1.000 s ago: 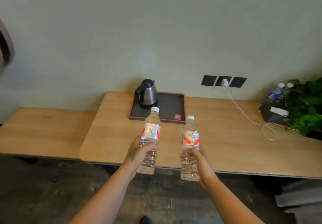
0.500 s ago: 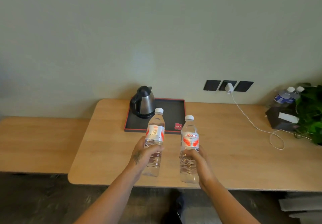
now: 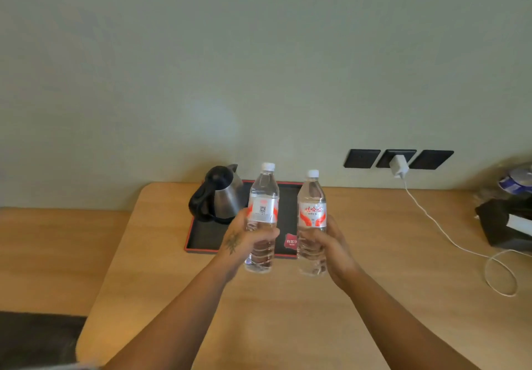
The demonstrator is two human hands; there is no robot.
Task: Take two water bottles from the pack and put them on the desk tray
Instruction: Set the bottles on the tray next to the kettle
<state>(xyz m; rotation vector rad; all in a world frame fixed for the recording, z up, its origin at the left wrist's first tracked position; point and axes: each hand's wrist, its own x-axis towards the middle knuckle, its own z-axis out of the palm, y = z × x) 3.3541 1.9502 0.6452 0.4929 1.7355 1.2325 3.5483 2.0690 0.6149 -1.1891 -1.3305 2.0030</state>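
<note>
Two clear water bottles held upright above the wooden surface (image 3: 374,254), just short of the black red-rimmed tray (image 3: 201,240). Left hand (image 3: 244,243) wrapped around the ribbed lower body of the left bottle (image 3: 263,211); right hand (image 3: 331,246) clamped likewise on the right bottle (image 3: 312,214). Both bottles full and sealed under white caps, banded with white-and-red labels, the left one showing a small printed code, the right one red characters. Likely moderately heavy for their size, with thin walls that give under a squeeze and smooth plastic that could slip; best held firmly at the ribbed waist below the label, as here. On the tray, a steel kettle (image 3: 221,197) filling the left end and a small red card (image 3: 290,243) near the front edge, leaving open room on the right. Pack nowhere in view.
</note>
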